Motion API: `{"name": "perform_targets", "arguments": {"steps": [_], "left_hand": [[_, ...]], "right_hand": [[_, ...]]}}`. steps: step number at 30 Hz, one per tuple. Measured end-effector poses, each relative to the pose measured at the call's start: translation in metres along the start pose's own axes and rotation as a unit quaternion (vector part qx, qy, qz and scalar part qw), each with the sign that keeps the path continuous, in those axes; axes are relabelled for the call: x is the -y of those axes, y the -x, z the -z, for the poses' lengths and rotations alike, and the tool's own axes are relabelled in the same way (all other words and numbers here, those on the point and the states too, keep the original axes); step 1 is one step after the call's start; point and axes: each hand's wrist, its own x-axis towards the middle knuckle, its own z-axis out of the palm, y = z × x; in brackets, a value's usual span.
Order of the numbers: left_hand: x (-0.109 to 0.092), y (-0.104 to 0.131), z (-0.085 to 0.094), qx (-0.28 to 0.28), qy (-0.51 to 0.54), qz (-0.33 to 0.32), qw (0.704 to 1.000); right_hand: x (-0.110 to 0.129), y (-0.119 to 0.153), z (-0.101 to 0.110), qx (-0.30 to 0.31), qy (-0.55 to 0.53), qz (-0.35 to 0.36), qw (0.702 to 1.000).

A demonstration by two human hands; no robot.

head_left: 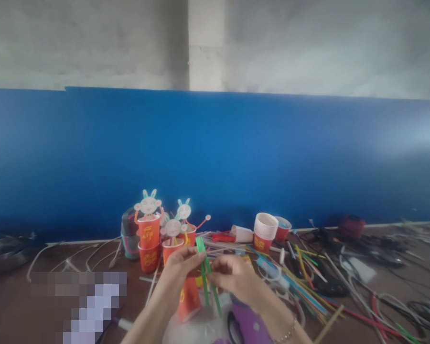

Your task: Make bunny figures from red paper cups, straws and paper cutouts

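Between my hands are two thin green drinking straws [202,270], joined near the top and spreading apart lower down. My left hand [185,267] pinches them near their upper part. The fingers of my right hand [236,279] are closed against the straws a bit lower, on the other side. Just below my left hand is a tilted red paper cup [189,301] with yellow print. Behind it, red cups [149,234] carry paper rabbit figures [148,205] with raised arms. Under my right hand a purple object [251,325] is partly hidden.
A stack of paper cups [265,229] stands toward the back right. Many coloured straws [301,282] lie scattered to the right, with tangled cables [383,301] beyond. A dark cylinder [130,234] stands at left. A blue panel [215,157] closes off the rear.
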Motion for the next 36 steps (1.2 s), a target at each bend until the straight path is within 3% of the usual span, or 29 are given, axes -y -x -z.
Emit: {"name": "perform_targets", "arguments": {"steps": [7, 13, 18, 24, 36], "left_hand": [[-0.002, 0.003, -0.004, -0.008, -0.054, -0.002, 0.999], [-0.007, 0.009, -0.011, 0.003, -0.085, -0.016, 0.996], [-0.008, 0.011, -0.012, 0.02, -0.042, -0.023, 0.999], [-0.006, 0.011, -0.013, 0.02, -0.066, -0.034, 0.997], [-0.005, 0.013, -0.013, 0.053, 0.008, 0.042, 0.998]], "right_hand": [[0.002, 0.001, -0.001, -0.005, -0.012, 0.013, 1.0], [0.008, 0.001, 0.0, 0.026, -0.004, 0.017, 1.0], [0.01, 0.004, 0.002, -0.007, 0.046, 0.014, 0.999], [0.006, 0.002, 0.003, -0.038, -0.023, 0.037, 0.998], [0.011, 0.006, 0.006, -0.024, 0.012, 0.043, 0.999]]}}
